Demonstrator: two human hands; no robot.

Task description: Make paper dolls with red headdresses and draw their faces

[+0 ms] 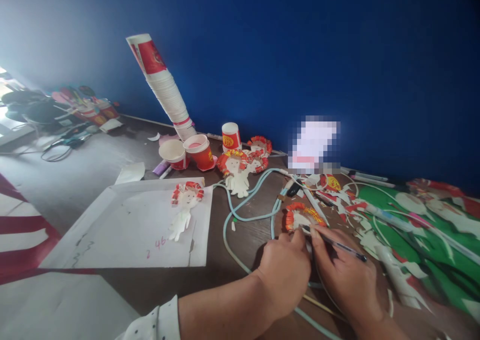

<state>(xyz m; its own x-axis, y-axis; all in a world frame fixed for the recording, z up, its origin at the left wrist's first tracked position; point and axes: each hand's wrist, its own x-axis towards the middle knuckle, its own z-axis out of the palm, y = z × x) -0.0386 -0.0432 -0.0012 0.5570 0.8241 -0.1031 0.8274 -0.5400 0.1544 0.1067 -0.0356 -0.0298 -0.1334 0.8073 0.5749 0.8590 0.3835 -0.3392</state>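
Observation:
My right hand (347, 272) is closed round a pen (343, 246), whose tip touches a paper cutout doll (300, 217) with curled red and yellow paper hair. My left hand (287, 265) is closed at the doll's lower part; the fingers cover the body there. A similar doll (183, 212) lies on a white sheet (127, 230) to the left, with pink and dark marks on the sheet. Beyond my hands, another doll (237, 175) rests by the cups, with more red curled pieces (258, 152) behind it.
A tall leaning stack of paper cups (167, 87) stands against the blue wall. Three single cups (200, 150) are near its foot. A pale blue cable (228, 230) loops across the brown table. Paper scraps and pens cover the right side, over a green sheet (393, 210).

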